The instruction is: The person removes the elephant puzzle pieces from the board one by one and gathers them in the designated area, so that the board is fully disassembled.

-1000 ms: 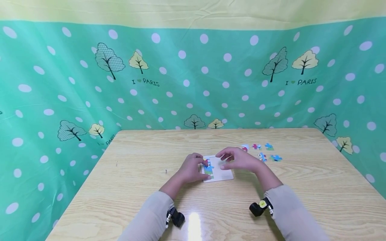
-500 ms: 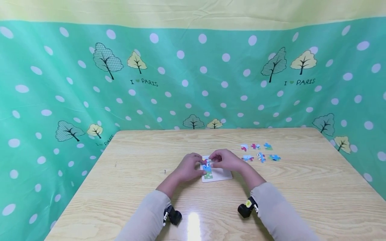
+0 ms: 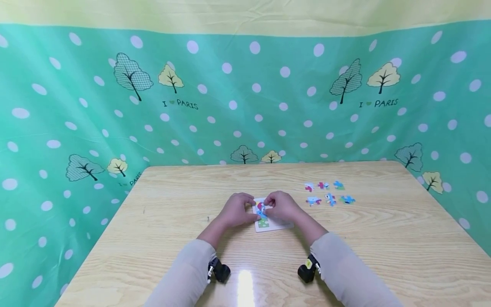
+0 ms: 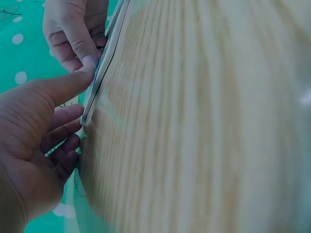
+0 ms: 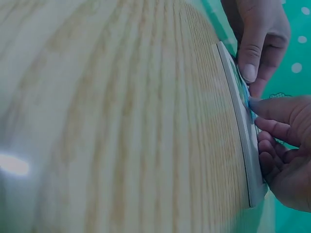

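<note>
A small white puzzle board [image 3: 274,226] lies on the wooden table with joined pieces along its left side. My left hand [image 3: 238,209] rests at the board's left edge, thumb and forefinger apart, with the thumb [image 4: 73,86] extended onto the board. Over the pieces, my right hand [image 3: 283,206] pinches a blue puzzle piece [image 3: 262,212] between thumb and forefinger. In the right wrist view, its thumb tip meets the blue surface just above the board's rim [image 5: 246,145], close to the left thumb [image 5: 250,70]. The right fingers hide part of the picture.
Several loose puzzle pieces [image 3: 330,199] lie in two rows behind and right of the board. A tiny dark object [image 3: 208,218] sits left of the hands. A green dotted curtain [image 3: 207,102] hangs behind the table [image 3: 184,192].
My right hand has moved left from the board's right side onto the pieces, and the blue piece there now sits tilted. The left hand stays at the left edge, its thumb and forefinger shifted slightly outward.
</note>
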`<state>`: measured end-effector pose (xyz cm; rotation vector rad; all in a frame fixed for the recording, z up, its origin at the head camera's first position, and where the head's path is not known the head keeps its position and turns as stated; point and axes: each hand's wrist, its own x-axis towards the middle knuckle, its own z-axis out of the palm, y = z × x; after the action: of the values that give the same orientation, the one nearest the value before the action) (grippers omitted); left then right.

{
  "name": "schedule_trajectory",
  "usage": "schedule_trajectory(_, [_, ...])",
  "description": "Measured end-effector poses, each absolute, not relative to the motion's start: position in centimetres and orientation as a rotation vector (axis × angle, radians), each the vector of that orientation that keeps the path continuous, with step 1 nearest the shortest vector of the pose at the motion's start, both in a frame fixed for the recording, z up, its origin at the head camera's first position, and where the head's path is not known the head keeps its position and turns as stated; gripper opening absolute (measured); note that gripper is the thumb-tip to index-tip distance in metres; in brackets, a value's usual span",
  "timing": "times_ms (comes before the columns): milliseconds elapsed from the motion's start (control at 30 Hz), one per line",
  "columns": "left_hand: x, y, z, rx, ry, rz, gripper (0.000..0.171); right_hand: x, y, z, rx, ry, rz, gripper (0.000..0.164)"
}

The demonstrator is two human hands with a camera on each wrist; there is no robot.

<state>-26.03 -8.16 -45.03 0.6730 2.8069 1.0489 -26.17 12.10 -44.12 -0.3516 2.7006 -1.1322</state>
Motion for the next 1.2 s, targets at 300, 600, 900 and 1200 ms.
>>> schedule_trajectory(300, [-25.88, -8.0, -45.19, 0.597, 2.819, 1.076, 0.038, -26.18, 11.85, -44.25, -0.353, 2.703, -1.114, 0.013])
schedule_trajectory(600, [-25.66, -8.02, -45.26, 0.618, 2.8, 1.128, 0.014, -26.18, 11.69, -44.27, -0.323, 2.683, -1.112, 0.014])
schedule_trajectory(900, [-25.67, -8.11, -45.38, 0.606, 2.783, 1.169, 0.013, -26.25, 11.53, -44.32, -0.29, 2.671, -1.131, 0.017])
schedule_trajectory(1200, [-25.72, -8.1, -45.52, 0.589, 2.791, 1.167, 0.016, -26.04, 11.35, -44.35, -0.301, 2.723, -1.219, 0.013])
